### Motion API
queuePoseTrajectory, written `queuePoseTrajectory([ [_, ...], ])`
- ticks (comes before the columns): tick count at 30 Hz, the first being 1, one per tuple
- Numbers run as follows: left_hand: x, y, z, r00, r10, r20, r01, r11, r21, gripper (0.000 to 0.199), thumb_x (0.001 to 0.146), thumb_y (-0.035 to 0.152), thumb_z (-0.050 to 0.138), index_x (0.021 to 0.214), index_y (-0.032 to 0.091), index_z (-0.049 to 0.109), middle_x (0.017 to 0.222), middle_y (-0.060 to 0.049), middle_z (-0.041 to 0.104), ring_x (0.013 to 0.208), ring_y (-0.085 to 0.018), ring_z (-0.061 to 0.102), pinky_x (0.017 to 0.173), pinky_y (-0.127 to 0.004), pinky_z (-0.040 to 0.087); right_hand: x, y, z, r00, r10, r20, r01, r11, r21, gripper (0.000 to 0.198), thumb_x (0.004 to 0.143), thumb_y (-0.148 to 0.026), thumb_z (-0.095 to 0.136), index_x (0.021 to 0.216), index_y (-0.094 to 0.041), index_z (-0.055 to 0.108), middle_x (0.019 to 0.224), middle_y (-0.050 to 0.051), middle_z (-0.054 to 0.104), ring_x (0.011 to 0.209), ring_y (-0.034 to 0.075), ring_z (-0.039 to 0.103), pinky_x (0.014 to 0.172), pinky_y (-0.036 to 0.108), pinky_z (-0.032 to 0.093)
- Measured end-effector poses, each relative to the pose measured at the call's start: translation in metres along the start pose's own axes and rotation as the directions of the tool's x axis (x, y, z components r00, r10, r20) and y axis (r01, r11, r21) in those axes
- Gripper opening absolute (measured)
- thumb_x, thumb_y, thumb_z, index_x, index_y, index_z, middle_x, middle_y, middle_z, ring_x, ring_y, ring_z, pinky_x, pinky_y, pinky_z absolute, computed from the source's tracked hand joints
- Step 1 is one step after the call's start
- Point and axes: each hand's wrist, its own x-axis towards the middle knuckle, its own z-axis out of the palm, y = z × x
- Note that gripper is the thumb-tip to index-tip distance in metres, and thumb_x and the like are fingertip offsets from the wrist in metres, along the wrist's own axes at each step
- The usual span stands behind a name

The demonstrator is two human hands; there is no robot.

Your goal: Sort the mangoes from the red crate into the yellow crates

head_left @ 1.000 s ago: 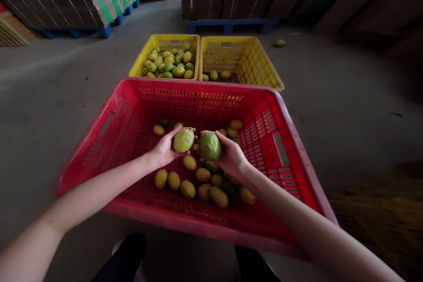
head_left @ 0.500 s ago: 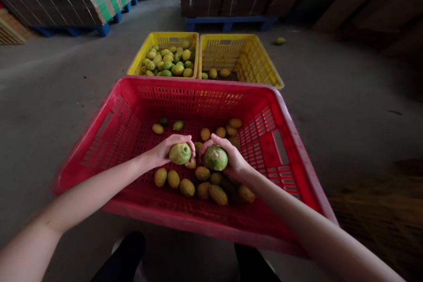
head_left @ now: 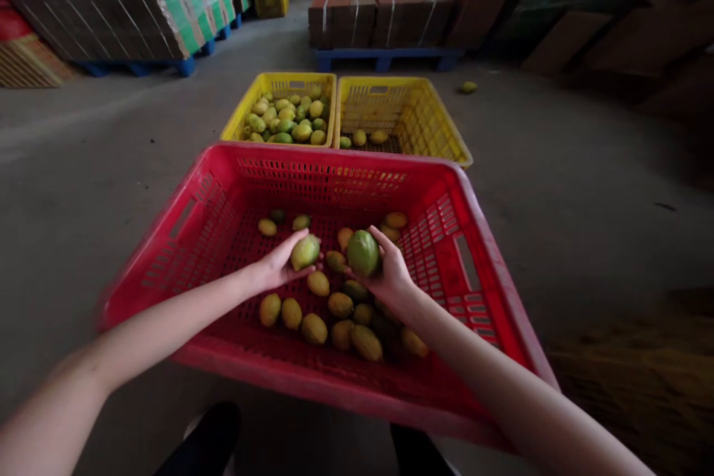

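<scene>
My left hand [head_left: 277,266] is closed around a yellow-green lemon [head_left: 305,252], its fingers curled under the fruit. In my right hand [head_left: 393,277] sits a larger, greener lemon [head_left: 363,253], with the thumb along its far side. Both hands are above the inside of a big red plastic crate [head_left: 329,155]. Several yellow lemons [head_left: 314,329] lie loose on its slotted floor below and around my hands. A dark green lemon [head_left: 277,216] rests near the crate's far left part. My right hand and forearm cover some of the fruit on the right.
Beyond the red crate stand two yellow crates: the left one [head_left: 237,110] holds many green and yellow lemons, the right one [head_left: 446,115] a few. One lemon [head_left: 468,88] lies on the floor. Strapped cardboard stacks [head_left: 357,18] rest on a blue pallet [head_left: 384,58] behind.
Both lemons have turned within my hands, so their stem ends no longer face me. My hands have drawn slightly apart. The whole view has tilted up a little.
</scene>
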Motion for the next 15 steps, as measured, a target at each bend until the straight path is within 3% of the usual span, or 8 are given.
queuePoseTrajectory([
  [2, 0.008, -0.024, -0.012, 0.991, -0.106, -0.077, 0.116, 0.984, 0.139, 0.029, 0.088, 0.045, 0.056, 0.082, 0.018, 0.062, 0.067, -0.003, 0.066, 0.056, -0.013, 0.065, 0.050, -0.019, 0.054, 0.001, -0.004, -0.002, 0.996, -0.056, -0.075, 0.056, 0.998, 0.003, 0.028, 0.082, -0.047, 0.057, 0.073, -0.022, 0.057, 0.056, 0.000, 0.061, 0.047, 0.014, 0.058, 0.041, 0.024, 0.049],
  [5, 0.015, -0.063, -0.035, 0.969, -0.232, -0.088, 0.248, 0.895, 0.370, 0.021, 0.076, 0.040, 0.070, 0.076, 0.021, 0.062, 0.068, 0.000, 0.066, 0.063, -0.015, 0.066, 0.056, -0.024, 0.056, 0.001, -0.012, -0.005, 0.986, -0.093, -0.138, 0.098, 0.995, 0.028, 0.027, 0.082, -0.048, 0.056, 0.073, -0.022, 0.056, 0.055, 0.000, 0.060, 0.048, 0.014, 0.058, 0.041, 0.023, 0.048],
  [8, 0.018, -0.074, -0.047, 0.959, -0.278, -0.052, 0.264, 0.814, 0.517, 0.022, 0.070, 0.040, 0.074, 0.072, 0.022, 0.061, 0.069, 0.001, 0.065, 0.068, -0.020, 0.067, 0.056, -0.030, 0.056, 0.000, -0.016, -0.007, 0.990, -0.091, -0.107, 0.096, 0.994, 0.043, 0.026, 0.081, -0.047, 0.055, 0.074, -0.022, 0.056, 0.056, 0.000, 0.061, 0.050, 0.014, 0.059, 0.042, 0.023, 0.049],
  [11, 0.016, -0.028, -0.031, 0.994, -0.110, -0.026, 0.107, 0.836, 0.538, 0.023, 0.066, 0.038, 0.077, 0.076, 0.022, 0.063, 0.068, 0.000, 0.064, 0.063, -0.020, 0.064, 0.052, -0.030, 0.054, 0.002, -0.012, -0.009, 0.997, -0.078, -0.018, 0.078, 0.997, -0.004, 0.026, 0.078, -0.048, 0.058, 0.072, -0.023, 0.055, 0.057, 0.000, 0.061, 0.051, 0.015, 0.060, 0.043, 0.025, 0.050],
  [13, 0.012, 0.035, -0.006, 0.995, 0.098, 0.005, -0.088, 0.865, 0.494, 0.025, 0.068, 0.038, 0.077, 0.075, 0.018, 0.064, 0.066, -0.003, 0.063, 0.055, -0.017, 0.060, 0.048, -0.028, 0.052, 0.005, -0.009, -0.011, 0.997, -0.079, 0.026, 0.080, 0.995, -0.054, 0.027, 0.075, -0.051, 0.059, 0.071, -0.024, 0.055, 0.057, 0.001, 0.060, 0.052, 0.017, 0.060, 0.043, 0.028, 0.050],
  [15, 0.005, 0.108, 0.022, 0.974, 0.226, 0.034, -0.217, 0.869, 0.444, 0.035, 0.076, 0.051, 0.068, 0.078, 0.017, 0.063, 0.070, -0.006, 0.064, 0.060, -0.015, 0.061, 0.052, -0.025, 0.052, 0.010, -0.005, -0.014, 0.990, -0.114, 0.084, 0.123, 0.986, -0.114, 0.028, 0.073, -0.053, 0.060, 0.071, -0.025, 0.055, 0.056, 0.001, 0.058, 0.052, 0.018, 0.059, 0.043, 0.030, 0.051],
])
